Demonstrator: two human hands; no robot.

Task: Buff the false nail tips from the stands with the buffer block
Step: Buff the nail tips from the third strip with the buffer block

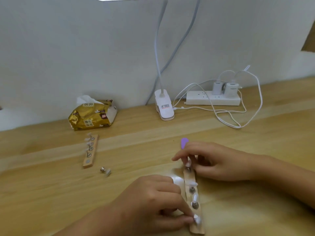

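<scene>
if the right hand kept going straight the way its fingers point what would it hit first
The right hand is pinching a nail tip on the near stand. Past that, leftward, comes bare table, then probably the far stand, though depth is unclear.

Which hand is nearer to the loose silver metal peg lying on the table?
Left. The left hand is right of the loose silver peg; the right hand is farther right.
</scene>
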